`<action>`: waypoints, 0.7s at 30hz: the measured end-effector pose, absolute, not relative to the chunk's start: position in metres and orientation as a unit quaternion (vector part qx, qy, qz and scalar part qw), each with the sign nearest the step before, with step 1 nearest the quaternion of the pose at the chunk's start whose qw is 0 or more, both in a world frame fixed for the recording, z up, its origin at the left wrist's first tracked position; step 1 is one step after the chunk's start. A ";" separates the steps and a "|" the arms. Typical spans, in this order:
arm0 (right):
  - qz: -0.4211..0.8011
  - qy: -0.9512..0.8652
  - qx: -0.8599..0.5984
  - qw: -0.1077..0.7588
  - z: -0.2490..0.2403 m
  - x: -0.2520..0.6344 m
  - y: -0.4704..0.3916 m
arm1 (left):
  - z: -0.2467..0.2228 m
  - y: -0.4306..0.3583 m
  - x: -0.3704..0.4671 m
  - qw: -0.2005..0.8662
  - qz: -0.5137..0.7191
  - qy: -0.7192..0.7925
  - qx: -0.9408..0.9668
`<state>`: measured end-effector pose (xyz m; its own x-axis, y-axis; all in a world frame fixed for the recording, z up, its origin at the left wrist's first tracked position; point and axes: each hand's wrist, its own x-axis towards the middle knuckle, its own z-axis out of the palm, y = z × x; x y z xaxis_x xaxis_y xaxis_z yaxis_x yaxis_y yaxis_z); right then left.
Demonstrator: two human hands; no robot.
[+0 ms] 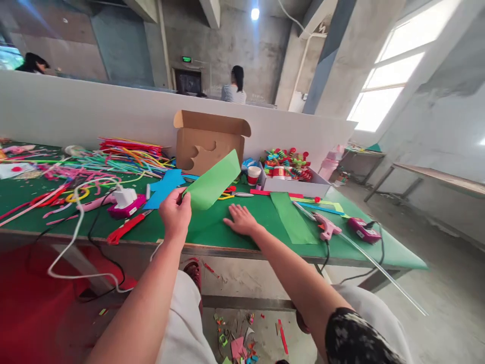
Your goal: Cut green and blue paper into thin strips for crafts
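Between the thumb and fingers of my left hand (176, 212) is one end of a light green paper strip (214, 182), raised above the table and slanting up to the right. My right hand (241, 219) lies flat on the green tabletop (212, 230), fingers spread, with nothing in it. Just beyond it are a silver pen-like tool (243, 194) and yellow-handled tool grips (226, 194), partly hidden by the strip. A second green paper piece (293, 217) rests to the right of that hand. Blue paper (164, 187) lies beside my left hand.
A pink glue gun (326, 226) with a long clear stick and a purple power box (364, 230) lie at right. Behind stand an open cardboard box (212, 131), a paper cup (253, 175) and a box of crafts (297, 187). Pipe cleaners (129, 156), red-handled scissors (127, 228) and cables fill the left.
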<state>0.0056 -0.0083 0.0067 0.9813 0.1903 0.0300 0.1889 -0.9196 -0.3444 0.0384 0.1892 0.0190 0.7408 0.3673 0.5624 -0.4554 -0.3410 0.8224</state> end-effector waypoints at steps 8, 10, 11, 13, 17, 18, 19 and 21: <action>0.122 -0.388 -0.849 0.336 -0.004 -0.120 -0.022 | 0.019 0.160 0.024 0.458 0.372 -0.142 0.794; 0.022 -0.245 -0.912 0.327 0.008 -0.129 -0.056 | 0.019 0.155 0.019 0.427 0.388 -0.160 0.801; -0.027 -0.118 -0.956 0.268 0.016 -0.126 -0.075 | 0.018 0.153 0.018 0.412 0.395 -0.170 0.803; -0.072 0.086 -0.983 0.143 0.032 -0.113 -0.115 | 0.015 0.149 0.015 0.383 0.403 -0.200 0.807; -0.074 0.181 -0.978 0.077 0.049 -0.084 -0.171 | 0.009 0.137 0.011 0.324 0.403 -0.280 0.809; -0.070 0.187 -0.977 0.068 0.049 -0.079 -0.177 | 0.007 0.134 0.009 0.314 0.400 -0.296 0.809; -0.068 0.188 -0.978 0.060 0.047 -0.075 -0.181 | 0.006 0.131 0.008 0.307 0.395 -0.310 0.809; -0.070 0.179 -0.980 0.044 0.042 -0.069 -0.184 | 0.005 0.127 0.005 0.299 0.385 -0.331 0.808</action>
